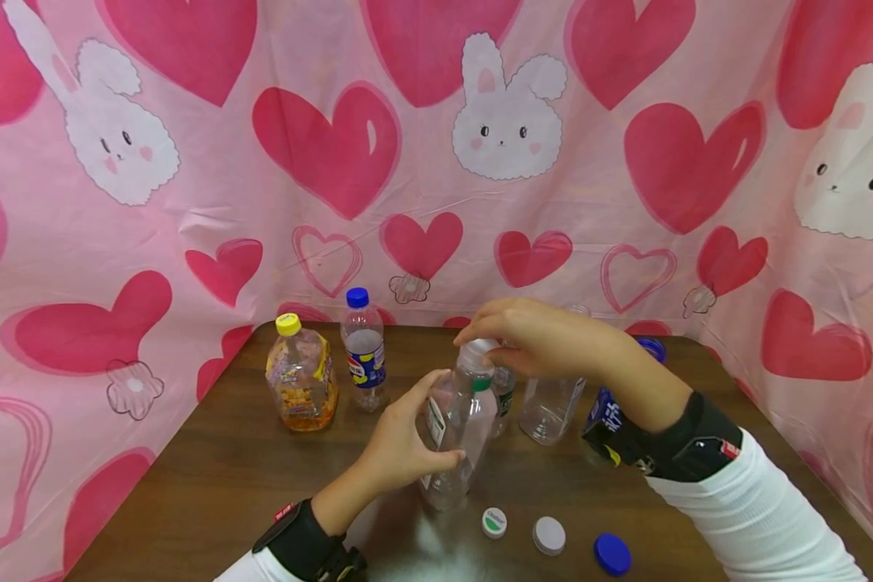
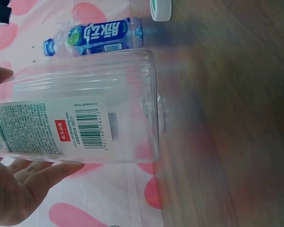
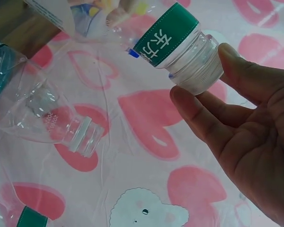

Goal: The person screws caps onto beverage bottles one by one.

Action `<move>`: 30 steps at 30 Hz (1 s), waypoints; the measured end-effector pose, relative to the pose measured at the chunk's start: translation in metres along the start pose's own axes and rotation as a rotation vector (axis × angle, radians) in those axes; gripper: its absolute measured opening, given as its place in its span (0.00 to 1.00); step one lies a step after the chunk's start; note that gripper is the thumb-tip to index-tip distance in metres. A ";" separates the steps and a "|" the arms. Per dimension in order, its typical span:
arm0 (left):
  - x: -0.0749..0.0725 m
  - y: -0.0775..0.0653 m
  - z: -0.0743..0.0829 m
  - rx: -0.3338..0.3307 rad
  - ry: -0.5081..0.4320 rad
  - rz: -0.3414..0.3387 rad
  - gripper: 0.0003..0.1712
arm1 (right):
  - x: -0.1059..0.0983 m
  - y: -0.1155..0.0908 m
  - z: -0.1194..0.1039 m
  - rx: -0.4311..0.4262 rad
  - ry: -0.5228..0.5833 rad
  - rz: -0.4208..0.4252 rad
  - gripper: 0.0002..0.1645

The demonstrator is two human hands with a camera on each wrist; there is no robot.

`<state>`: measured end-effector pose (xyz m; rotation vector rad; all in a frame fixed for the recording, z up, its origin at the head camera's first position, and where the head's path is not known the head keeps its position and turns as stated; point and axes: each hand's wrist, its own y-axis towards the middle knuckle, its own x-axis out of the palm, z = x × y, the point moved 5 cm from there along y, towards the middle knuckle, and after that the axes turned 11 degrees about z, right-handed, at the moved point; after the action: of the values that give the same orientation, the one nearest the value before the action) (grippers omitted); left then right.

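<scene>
A clear, squarish plastic bottle (image 1: 451,477) is tilted slightly over the table, with a white barcode label (image 2: 52,125) on its side. My left hand (image 1: 407,449) grips its body, thumb on the near side and fingers around the other. Above, my right hand (image 1: 527,335) reaches over the top. Its thumb and fingertips pinch the translucent bottle top (image 3: 199,71), just above a green neck band (image 3: 166,35). An uncapped clear bottle (image 3: 47,111) stands close behind; in the head view the held bottle partly covers it.
At the left stand a yellow-capped bottle (image 1: 301,388) and a blue-capped bottle (image 1: 364,356). A wide clear bottle (image 1: 546,416) and a blue-labelled bottle (image 1: 605,416) are at the right. Near the front lie a white-and-green cap (image 1: 494,522), a white cap (image 1: 549,535) and a blue cap (image 1: 613,554).
</scene>
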<state>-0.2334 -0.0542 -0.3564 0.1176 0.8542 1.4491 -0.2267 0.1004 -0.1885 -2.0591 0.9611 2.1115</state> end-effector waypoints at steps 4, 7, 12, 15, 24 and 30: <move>-0.002 0.000 0.000 -0.011 0.022 0.001 0.56 | 0.000 -0.001 0.001 -0.020 0.005 0.015 0.20; -0.003 0.001 0.000 -0.015 0.038 0.002 0.56 | 0.001 -0.002 0.002 -0.046 0.020 0.037 0.21; -0.005 0.002 -0.001 0.011 0.034 0.014 0.57 | 0.004 -0.005 0.004 -0.065 0.056 0.113 0.25; -0.007 0.003 -0.004 0.022 0.022 0.030 0.58 | 0.006 -0.010 0.001 -0.099 0.022 0.204 0.28; -0.011 0.003 -0.012 0.002 0.009 0.052 0.58 | 0.026 -0.047 -0.031 -0.231 -0.084 0.362 0.31; -0.011 0.004 -0.015 -0.025 0.018 0.050 0.57 | 0.067 -0.076 -0.045 -0.214 -0.024 0.293 0.31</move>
<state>-0.2436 -0.0694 -0.3602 0.1079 0.8522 1.5089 -0.1608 0.1159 -0.2764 -2.0891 1.1418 2.4773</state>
